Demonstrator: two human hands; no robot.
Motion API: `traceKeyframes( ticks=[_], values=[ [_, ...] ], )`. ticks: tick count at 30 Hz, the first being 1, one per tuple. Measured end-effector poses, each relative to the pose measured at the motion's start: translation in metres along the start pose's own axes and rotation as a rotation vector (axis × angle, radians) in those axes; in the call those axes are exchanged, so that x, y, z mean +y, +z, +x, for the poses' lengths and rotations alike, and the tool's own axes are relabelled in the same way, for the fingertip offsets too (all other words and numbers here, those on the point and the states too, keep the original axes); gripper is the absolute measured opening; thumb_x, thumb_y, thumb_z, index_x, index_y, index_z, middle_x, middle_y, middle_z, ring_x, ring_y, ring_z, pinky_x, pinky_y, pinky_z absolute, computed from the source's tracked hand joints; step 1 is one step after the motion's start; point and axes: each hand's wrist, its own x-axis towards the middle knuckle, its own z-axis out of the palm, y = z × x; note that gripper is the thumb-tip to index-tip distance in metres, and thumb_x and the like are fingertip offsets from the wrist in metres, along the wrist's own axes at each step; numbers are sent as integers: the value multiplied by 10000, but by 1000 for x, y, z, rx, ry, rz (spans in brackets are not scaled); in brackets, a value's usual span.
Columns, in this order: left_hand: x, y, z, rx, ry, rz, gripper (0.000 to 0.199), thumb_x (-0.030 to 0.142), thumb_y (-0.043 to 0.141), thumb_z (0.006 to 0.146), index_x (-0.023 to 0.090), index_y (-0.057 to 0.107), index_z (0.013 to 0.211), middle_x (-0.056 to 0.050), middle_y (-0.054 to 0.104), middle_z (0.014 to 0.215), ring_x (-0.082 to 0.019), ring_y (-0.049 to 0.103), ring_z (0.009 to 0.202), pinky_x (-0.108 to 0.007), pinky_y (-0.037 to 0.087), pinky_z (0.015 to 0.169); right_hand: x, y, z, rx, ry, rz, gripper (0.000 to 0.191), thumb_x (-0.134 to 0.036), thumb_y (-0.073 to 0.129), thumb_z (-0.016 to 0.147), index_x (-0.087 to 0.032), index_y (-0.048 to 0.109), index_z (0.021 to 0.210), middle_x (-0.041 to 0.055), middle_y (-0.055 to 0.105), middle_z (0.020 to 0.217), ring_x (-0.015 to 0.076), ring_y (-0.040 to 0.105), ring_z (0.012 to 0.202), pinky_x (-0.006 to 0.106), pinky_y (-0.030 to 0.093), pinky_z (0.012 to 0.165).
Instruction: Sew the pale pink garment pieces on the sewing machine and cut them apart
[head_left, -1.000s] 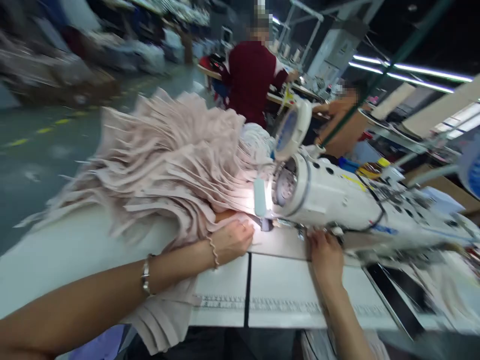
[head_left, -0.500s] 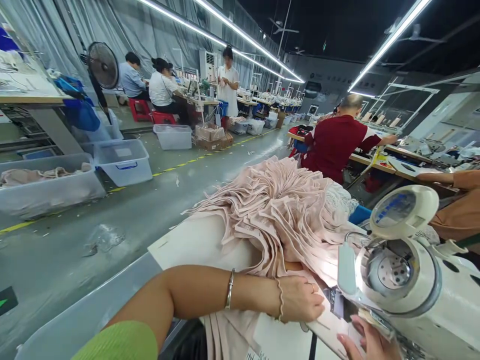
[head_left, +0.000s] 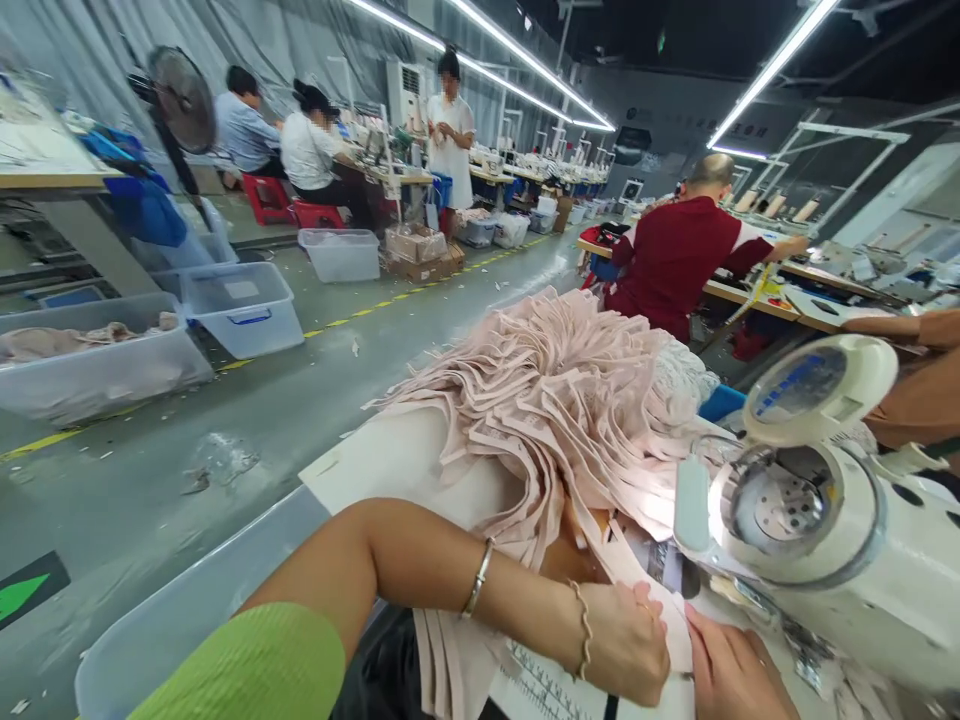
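A pale pink fabric piece runs from the pile side down to both hands, in front of the sewing machine. My left hand is closed on it, knuckles up, with a bangle and a wavy bracelet on the wrist. Close by on the right, my right hand pinches the piece's edge between thumb and fingers, partly cut off by the frame's bottom. Just above the hands are the machine's lit needle area and presser foot, partly hidden by the lamp.
A large pile of pink fabric pieces covers the white table beyond my left arm. More pieces hang near my lap. A clear bin stands at lower left. Ahead sits a person in a dark red shirt.
My left hand has come slightly down and right, pulling the fabric piece away from the needle area. My right hand has moved in beside it to the fabric's edge. The view has shifted slightly.
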Motion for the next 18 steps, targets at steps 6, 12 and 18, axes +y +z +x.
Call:
traceKeyframes(
  ticks=[6, 12, 18],
  values=[
    [-22, -18, -17, -78, -119, -180, 320, 40, 419, 911, -58, 640, 1121, -307, 665, 1108, -329, 665, 1024, -432, 546, 684, -35, -42, 32, -397, 325, -113, 253, -55, 411, 889, -163, 630, 956, 93, 679, 871, 211, 648, 805, 284, 471, 678],
    [-35, -20, -18, -70, -118, -326, 318, 80, 393, 964, -16, 626, 1157, -234, 648, 1197, -263, 627, 1104, -381, 493, 952, -36, -46, 73, -848, 583, -84, 189, -218, 412, 988, -183, 580, 1066, 60, 686, 793, 196, 645, 691, 267, 320, 547],
    [-46, -8, -23, -40, -400, -525, 318, 40, 378, 945, 75, 620, 1148, -135, 685, 1182, -213, 623, 1136, -346, 497, 997, -54, -33, 65, -685, 617, 18, 129, -190, 394, 968, -161, 519, 979, 55, 669, 767, 175, 618, 648, 268, 267, 550]
  ],
)
